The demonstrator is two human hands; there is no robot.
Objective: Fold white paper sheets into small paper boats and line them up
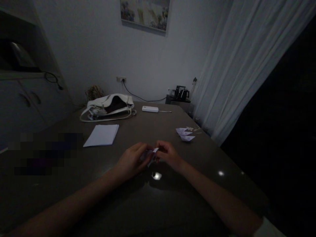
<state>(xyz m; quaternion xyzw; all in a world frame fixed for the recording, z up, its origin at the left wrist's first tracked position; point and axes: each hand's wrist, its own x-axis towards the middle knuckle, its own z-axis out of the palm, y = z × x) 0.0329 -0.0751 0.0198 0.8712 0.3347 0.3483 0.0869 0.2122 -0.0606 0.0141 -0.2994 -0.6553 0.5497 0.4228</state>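
Between my two hands, a little above the dark table, is a small folded piece of white paper. My left hand is closed on its left side, and the fingers cover most of it. From the right, my right hand pinches the same paper near its top corner. Only a bright edge of the paper shows, so its folded shape is hidden. Several folded paper boats sit together on the table to the right, beyond my right hand.
A stack of white paper sheets lies left of my hands. Farther back are a white handbag and a white power bank with a short strap. Small pale scraps lie behind the boats. A sheer curtain hangs at the right.
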